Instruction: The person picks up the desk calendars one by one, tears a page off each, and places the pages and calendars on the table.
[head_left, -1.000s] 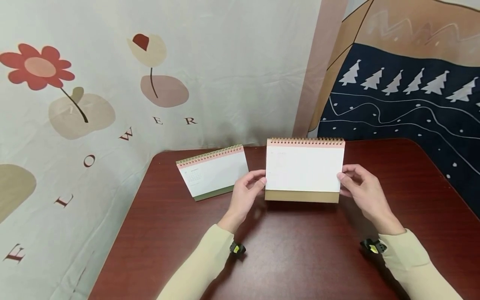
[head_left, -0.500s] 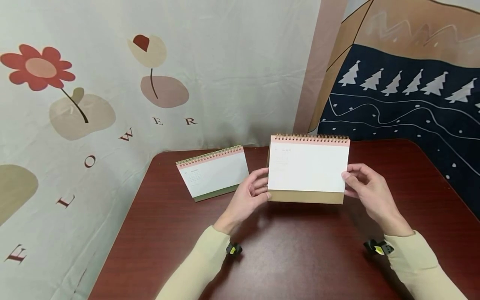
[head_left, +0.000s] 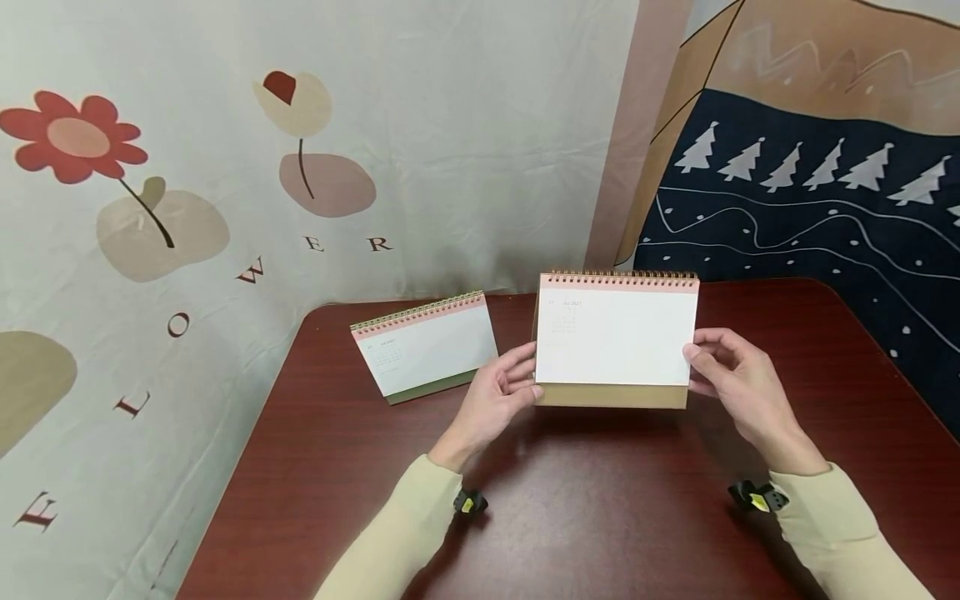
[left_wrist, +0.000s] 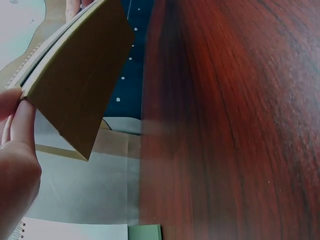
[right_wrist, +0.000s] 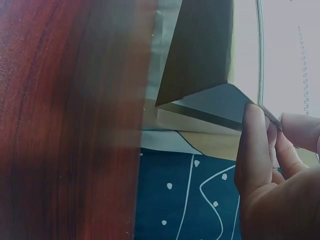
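A spiral-bound desk calendar (head_left: 615, 333) with white pages, a pink top band and a tan lower strip is held upright between both hands. My left hand (head_left: 491, 404) pinches its lower left edge, thumb in front and fingers behind. On the other side my right hand (head_left: 742, 392) grips the right edge, thumb on the front. From the left wrist view, the brown folded stand (left_wrist: 80, 70) hangs off the table, with the left hand (left_wrist: 20, 145) at its corner. The right wrist view has the right hand (right_wrist: 275, 165) pinching the calendar's edge beside the open triangular stand (right_wrist: 200, 55).
A second calendar (head_left: 427, 350) with a green base stands tilted on the dark red table (head_left: 585, 517), left of the held one. Behind the table hang a pale flower-print cloth (head_left: 480, 150) and a dark blue cloth with white trees (head_left: 795, 217).
The held calendar has shifted slightly right and turned a little, together with both hands. The left thumb has moved down to the tan strip. The other calendar has stayed in place.
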